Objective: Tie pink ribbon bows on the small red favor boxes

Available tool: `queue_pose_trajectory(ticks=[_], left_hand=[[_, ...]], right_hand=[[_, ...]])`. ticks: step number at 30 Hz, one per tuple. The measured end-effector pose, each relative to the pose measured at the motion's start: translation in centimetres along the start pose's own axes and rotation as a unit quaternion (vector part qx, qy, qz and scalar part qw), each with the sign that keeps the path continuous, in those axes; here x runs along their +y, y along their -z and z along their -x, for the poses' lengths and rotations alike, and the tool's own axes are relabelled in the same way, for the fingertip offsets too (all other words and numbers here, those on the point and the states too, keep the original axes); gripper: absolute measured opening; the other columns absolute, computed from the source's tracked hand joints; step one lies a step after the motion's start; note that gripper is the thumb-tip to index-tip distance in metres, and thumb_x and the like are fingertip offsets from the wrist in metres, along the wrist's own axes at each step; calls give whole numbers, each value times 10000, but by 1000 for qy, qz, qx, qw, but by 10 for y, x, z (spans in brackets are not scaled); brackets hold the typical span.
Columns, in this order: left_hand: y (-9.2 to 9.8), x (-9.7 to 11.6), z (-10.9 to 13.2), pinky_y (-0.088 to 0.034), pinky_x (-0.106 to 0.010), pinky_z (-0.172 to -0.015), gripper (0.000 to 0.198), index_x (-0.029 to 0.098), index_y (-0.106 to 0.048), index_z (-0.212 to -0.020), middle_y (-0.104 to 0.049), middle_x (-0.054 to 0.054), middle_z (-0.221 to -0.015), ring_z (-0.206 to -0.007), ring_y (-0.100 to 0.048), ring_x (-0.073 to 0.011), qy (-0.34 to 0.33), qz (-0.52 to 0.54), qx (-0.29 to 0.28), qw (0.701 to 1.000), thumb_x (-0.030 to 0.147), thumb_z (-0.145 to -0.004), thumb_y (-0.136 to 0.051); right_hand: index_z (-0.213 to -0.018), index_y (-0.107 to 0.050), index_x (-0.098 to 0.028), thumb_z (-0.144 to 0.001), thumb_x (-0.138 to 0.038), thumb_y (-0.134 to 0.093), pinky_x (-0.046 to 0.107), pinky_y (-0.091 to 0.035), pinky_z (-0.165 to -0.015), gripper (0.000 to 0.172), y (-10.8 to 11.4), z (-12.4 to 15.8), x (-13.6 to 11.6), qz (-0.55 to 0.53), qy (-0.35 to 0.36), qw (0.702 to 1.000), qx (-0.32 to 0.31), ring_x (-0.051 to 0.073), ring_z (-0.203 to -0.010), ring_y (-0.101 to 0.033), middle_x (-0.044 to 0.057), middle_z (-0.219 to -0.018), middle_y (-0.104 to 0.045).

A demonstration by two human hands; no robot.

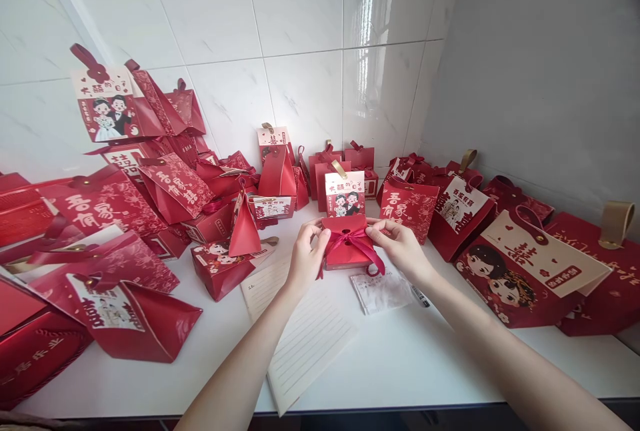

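Observation:
A small red gift box (345, 252) stands on the white table (400, 357) in front of me, with a red ribbon (356, 241) tied across its front. My left hand (306, 254) pinches the ribbon at the box's left side. My right hand (397, 244) pinches the ribbon's other end at the right side. A ribbon tail hangs down over the box toward the table. Just behind the box stands a small box printed with a cartoon couple (345, 193).
Many red gift bags and boxes crowd the table: a tall pile at left (125, 171), several at right (525, 271) and along the tiled wall (300, 51). A lined sheet of paper (305, 337) and a small clear packet (383, 291) lie under my hands. The table's front edge is near.

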State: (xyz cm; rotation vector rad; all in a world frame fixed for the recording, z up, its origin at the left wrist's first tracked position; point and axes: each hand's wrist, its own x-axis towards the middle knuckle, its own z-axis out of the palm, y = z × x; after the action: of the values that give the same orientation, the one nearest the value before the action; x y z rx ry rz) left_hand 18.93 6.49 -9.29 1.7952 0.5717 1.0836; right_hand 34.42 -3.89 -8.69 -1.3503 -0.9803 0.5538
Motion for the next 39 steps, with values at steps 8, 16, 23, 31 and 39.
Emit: queue_pose_trajectory(ticks=[8, 16, 23, 31, 39], left_hand=[[-1, 3, 1, -382, -309, -931, 242, 190, -418, -663, -569, -56, -1126, -1098, -517, -186, 11, -1, 3, 1000, 347, -824, -508], [-3, 3, 2, -438, -281, -881, 224, 195, -424, -677, -581, -46, -1069, -1048, -545, -168, -18, 18, 1, 1000, 337, -826, -512], [-2, 3, -1, -468, -296, -826, 177, 202, -412, -756, -575, -42, -992, -948, -571, -156, -6, 40, 42, 998, 325, -804, -529], [2, 5, 2, -456, -326, -870, 606, 238, -391, -1203, -484, -69, -1121, -1033, -535, -199, 10, -24, -20, 999, 313, -678, -683], [1, 14, 4, -470, -327, -818, 566, 222, -372, -1130, -526, -58, -1072, -895, -591, -180, 61, 10, -86, 994, 313, -673, -692]], right_hand=[[-863, -562, -203, -834, -282, -548, 421, -451, -833, 85, -9, 22, -12, 297, 369, 876, 93, 250, -989, -544, 111, -1011, -564], [-1225, -490, -143, -877, -209, -460, 534, -287, -1006, 355, -21, 27, -5, 470, 480, 736, -84, 258, -1126, -498, 128, -1110, -594], [-1005, -599, -146, -921, -86, -396, 457, -304, -1020, 228, -22, 31, -5, 443, 542, 710, -77, 186, -1062, -525, 65, -963, -639], [-874, -628, -158, -914, -78, -428, 313, -362, -698, 219, -25, 37, -8, 433, 589, 680, -50, 120, -640, -453, -9, -654, -538], [-792, -613, -124, -931, -62, -361, 295, -320, -644, 294, -26, 37, -5, 429, 589, 680, -84, 129, -625, -407, 8, -626, -512]])
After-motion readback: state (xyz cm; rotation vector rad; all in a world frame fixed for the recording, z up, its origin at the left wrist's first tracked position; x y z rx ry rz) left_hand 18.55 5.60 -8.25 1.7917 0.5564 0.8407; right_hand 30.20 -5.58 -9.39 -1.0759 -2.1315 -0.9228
